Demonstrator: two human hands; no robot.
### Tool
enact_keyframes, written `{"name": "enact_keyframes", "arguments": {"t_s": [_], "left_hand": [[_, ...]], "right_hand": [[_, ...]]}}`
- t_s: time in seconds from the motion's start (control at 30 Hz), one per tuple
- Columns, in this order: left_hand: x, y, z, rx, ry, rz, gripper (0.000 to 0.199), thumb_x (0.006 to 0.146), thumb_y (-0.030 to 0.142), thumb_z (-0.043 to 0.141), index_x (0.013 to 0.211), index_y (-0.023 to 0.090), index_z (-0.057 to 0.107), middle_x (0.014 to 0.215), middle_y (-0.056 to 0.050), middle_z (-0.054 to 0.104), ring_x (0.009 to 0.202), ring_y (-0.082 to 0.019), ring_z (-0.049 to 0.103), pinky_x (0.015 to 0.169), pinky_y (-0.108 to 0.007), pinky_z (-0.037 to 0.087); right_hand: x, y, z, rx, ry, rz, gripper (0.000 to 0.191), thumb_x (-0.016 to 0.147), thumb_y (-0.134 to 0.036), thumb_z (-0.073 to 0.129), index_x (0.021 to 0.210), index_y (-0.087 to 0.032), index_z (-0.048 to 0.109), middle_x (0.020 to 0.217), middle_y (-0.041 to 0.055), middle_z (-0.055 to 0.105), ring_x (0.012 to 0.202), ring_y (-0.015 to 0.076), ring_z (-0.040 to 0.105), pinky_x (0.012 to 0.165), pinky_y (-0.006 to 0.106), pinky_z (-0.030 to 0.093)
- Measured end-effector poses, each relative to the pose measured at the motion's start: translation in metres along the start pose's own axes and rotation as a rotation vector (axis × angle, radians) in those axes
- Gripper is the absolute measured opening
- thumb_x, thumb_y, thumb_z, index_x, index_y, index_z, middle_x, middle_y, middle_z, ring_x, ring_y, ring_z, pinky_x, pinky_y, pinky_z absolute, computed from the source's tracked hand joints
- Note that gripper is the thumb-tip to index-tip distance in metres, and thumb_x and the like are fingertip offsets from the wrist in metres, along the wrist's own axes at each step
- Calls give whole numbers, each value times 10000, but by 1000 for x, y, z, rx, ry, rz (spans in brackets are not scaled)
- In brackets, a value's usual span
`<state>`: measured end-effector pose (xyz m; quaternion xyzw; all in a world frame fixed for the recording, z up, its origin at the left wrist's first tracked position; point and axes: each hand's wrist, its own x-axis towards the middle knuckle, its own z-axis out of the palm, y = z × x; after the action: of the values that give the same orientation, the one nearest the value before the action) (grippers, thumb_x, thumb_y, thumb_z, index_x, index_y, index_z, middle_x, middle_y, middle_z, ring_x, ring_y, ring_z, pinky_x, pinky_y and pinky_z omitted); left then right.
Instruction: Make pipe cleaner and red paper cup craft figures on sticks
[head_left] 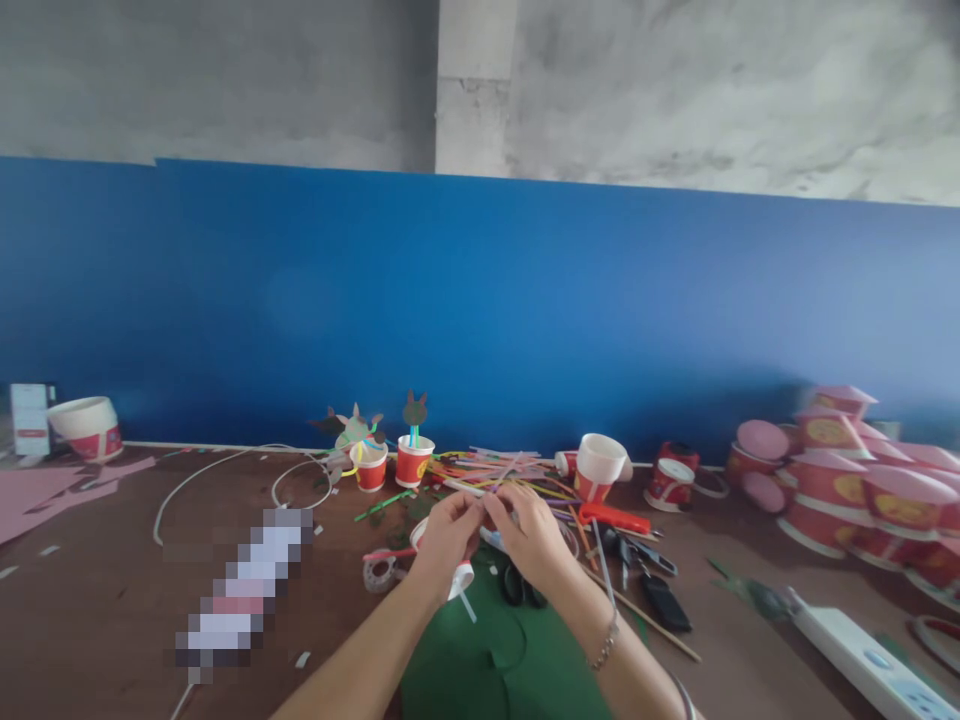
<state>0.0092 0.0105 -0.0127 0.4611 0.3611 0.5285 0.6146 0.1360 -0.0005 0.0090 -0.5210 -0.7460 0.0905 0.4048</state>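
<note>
My left hand (450, 540) and my right hand (525, 525) meet above the table, fingertips pinched together. A thin pale purple straw (513, 468) rises from between them; its lower end is hidden by my fingers. Beneath my left hand lies a white paper cup (462, 580), mostly covered, with a short pale straw piece (467, 606) by it. A roll of clear tape (381, 570) rests left of that hand. Black-handled scissors (513, 585) sit under my right hand on green paper (502, 660). Many coloured straws (487, 465) lie behind my hands.
Red-and-white paper cups (415, 462) with animal cutouts stand at the back, near a white cup stack (602, 460). Right are an orange-red utility knife (615, 518), keys (664, 602), a power strip (870, 650) and piled pink-topped cups (840, 500). A phone (247, 590) lies left.
</note>
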Motion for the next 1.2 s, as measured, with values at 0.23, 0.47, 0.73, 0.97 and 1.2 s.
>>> {"name": "enact_keyframes", "arguments": {"t_s": [0.23,0.47,0.73,0.97,1.2], "left_hand": [[-2,3,-1,-94,-162,-59,382,663,469,698,633,151,488,533,41,528,344,-3,263,369,-186,82],[-2,2,-1,-30,-130,-24,309,679,416,667,628,151,517,420,83,397,345,-20,243,377,-193,87],[4,-2,-3,136,61,55,242,679,373,632,630,172,505,421,97,388,371,-39,270,398,-177,175],[4,-7,-7,424,99,328,180,774,318,538,675,170,558,620,8,579,570,-118,505,557,-224,388],[-1,-7,-6,634,109,378,187,811,297,499,674,182,555,594,17,551,549,-124,478,539,-221,355]], "right_hand": [[3,7,4,327,-94,123,351,897,-396,365,603,-207,397,569,-34,434,570,125,418,557,231,342],[5,15,8,376,-65,197,373,868,-430,407,574,-201,411,520,-41,426,519,112,399,510,225,324],[0,6,0,30,174,69,220,874,-348,458,769,-187,564,716,31,628,678,174,561,657,272,405],[-4,-4,0,-139,126,-48,171,834,-181,514,777,-187,675,809,62,693,810,216,600,755,309,418],[0,-1,-3,-61,-18,42,222,808,-149,499,677,-180,675,729,50,679,712,176,591,672,255,409]]}}
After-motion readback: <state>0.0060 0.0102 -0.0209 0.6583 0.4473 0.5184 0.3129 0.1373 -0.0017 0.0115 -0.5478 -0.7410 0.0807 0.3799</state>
